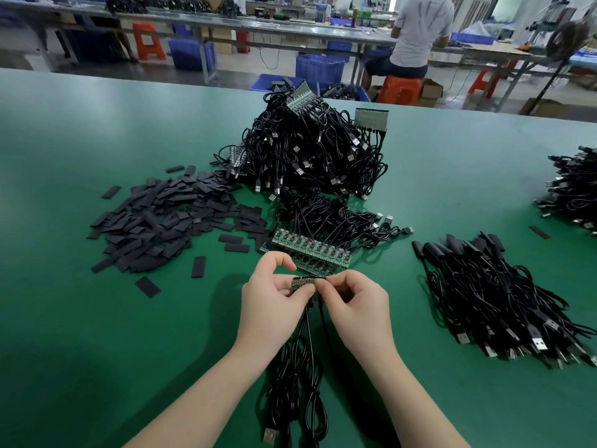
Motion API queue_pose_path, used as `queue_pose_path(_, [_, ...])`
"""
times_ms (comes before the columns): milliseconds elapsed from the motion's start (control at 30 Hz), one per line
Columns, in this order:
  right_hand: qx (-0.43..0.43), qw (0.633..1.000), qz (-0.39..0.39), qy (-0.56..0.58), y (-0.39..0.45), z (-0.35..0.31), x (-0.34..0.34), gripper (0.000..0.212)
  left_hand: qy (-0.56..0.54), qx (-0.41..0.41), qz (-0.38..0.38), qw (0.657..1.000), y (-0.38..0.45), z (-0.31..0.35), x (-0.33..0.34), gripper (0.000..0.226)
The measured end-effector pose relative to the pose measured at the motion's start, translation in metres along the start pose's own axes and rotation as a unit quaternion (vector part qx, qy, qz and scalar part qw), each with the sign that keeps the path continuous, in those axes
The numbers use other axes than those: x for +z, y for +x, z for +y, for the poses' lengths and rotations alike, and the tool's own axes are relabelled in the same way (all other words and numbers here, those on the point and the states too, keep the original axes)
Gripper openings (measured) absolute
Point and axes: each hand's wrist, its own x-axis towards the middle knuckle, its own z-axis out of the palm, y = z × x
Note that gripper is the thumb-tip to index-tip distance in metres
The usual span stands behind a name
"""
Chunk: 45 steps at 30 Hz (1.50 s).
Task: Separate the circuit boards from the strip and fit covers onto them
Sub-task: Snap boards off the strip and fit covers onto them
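Note:
Both hands hold a short piece of circuit board strip (303, 282) above the green table. My left hand (271, 302) pinches its left part, my right hand (355, 302) pinches its right end. Black cables (300, 373) hang from the strip toward me and coil on the table. A longer strip of green circuit boards (310, 248) lies just beyond my hands, its cables trailing right. A loose heap of flat black covers (168, 218) lies to the left.
A big tangle of black USB cables with more board strips (310, 150) rises at the table's middle back. A bundle of covered cables (497, 302) lies at right, another heap (575, 192) at the far right edge. A person (416, 37) sits at a bench behind.

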Motion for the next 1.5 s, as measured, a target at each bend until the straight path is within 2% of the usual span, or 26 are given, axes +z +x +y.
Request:
queue_pose_path(233, [-0.007,1.000,0.004,0.022,0.000,-0.001,0.000,0.022,-0.035,-0.006,-0.021,0.999,0.006,-0.003,-0.003,0.039])
queue_pose_path(367, [0.021,0.998,-0.015,0.052,0.001,0.001,-0.001,0.016,-0.067,-0.012,-0.051,0.996,0.008,-0.006,-0.002,0.031])
queue_pose_path(633, [0.087,0.989,-0.056,0.104,0.007,0.001,-0.008,0.009,-0.110,-0.051,-0.081,0.989,0.011,-0.008,-0.007,0.032])
queue_pose_path(767, [0.107,0.981,-0.053,0.151,0.009,0.002,-0.014,0.015,-0.070,-0.043,-0.067,0.994,0.014,-0.010,-0.008,0.029])
queue_pose_path(867, [0.114,0.976,-0.060,0.174,0.010,0.003,-0.016,0.018,0.053,0.005,-0.062,0.997,0.014,-0.013,-0.009,0.025])
queue_pose_path(967, [0.110,0.976,-0.064,0.176,0.010,0.003,-0.016,0.019,0.155,0.080,-0.060,0.983,0.012,-0.012,-0.007,0.015])
queue_pose_path(1133, [0.082,0.979,-0.087,0.163,0.009,0.002,-0.016,0.022,0.125,0.091,-0.055,0.986,0.010,-0.008,-0.006,0.022])
queue_pose_path(1267, [0.050,0.989,-0.069,0.123,0.008,0.001,-0.016,0.016,0.112,0.097,-0.054,0.988,0.011,-0.007,-0.006,0.029])
queue_pose_path(1367, [0.027,0.994,-0.045,0.093,0.008,0.002,-0.015,0.019,0.098,0.079,-0.064,0.990,0.011,-0.008,-0.006,0.025])
queue_pose_path(1500, [0.019,0.993,-0.054,0.102,0.007,0.000,-0.013,0.019,0.083,0.062,-0.056,0.993,0.010,-0.010,-0.004,0.020])
